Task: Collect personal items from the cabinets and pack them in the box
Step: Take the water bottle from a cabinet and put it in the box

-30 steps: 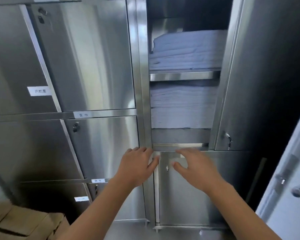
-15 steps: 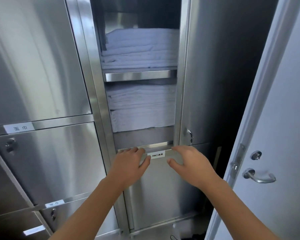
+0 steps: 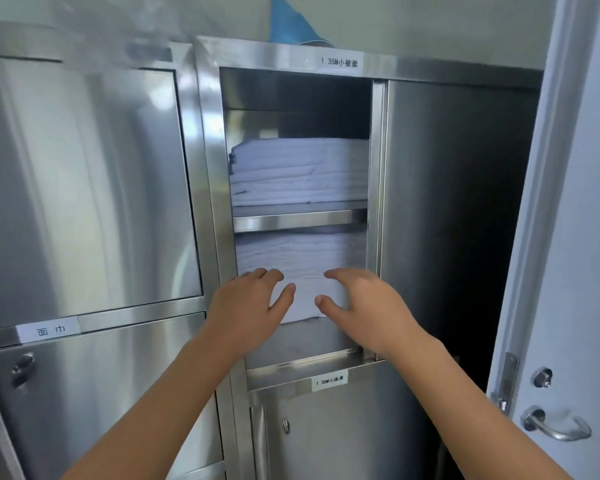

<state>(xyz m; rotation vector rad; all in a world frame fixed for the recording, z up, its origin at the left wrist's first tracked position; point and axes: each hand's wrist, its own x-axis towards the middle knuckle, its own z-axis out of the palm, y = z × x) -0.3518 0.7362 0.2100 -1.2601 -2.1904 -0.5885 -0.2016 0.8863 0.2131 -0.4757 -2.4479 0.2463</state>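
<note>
Brushed stainless steel fills the view: a wall of cabinets with flat, reflective doors, and at the right edge a pale room door (image 3: 586, 237) with a curved metal lever handle (image 3: 555, 427). One cabinet (image 3: 208, 168) stands open, its steel door (image 3: 447, 202) swung out to the right. Inside, a narrow steel shelf (image 3: 291, 221) splits the compartment in two. On the shelf lies an upper stack (image 3: 298, 171) of folded white linen, soft-edged and layered, with dark space above it. Beneath the shelf a lower stack (image 3: 298, 258) of the same white cloth fills its section almost to the top.

Both bare arms reach up to that lower stack. The left hand (image 3: 253, 299) is at its left front edge and the right hand (image 3: 364, 306) at its right front; each grip is loose, fingers straight and spread, thumbs pointing inward, holding nothing. Whether the fingertips touch the cloth cannot be told.

White paper labels with printed characters sit on the frame above the opening (image 3: 340, 62), below it (image 3: 329, 381), and on the neighbouring cabinet to the left (image 3: 49, 330). A blue cloth-like shape (image 3: 291, 26) rests on top of the cabinet.
</note>
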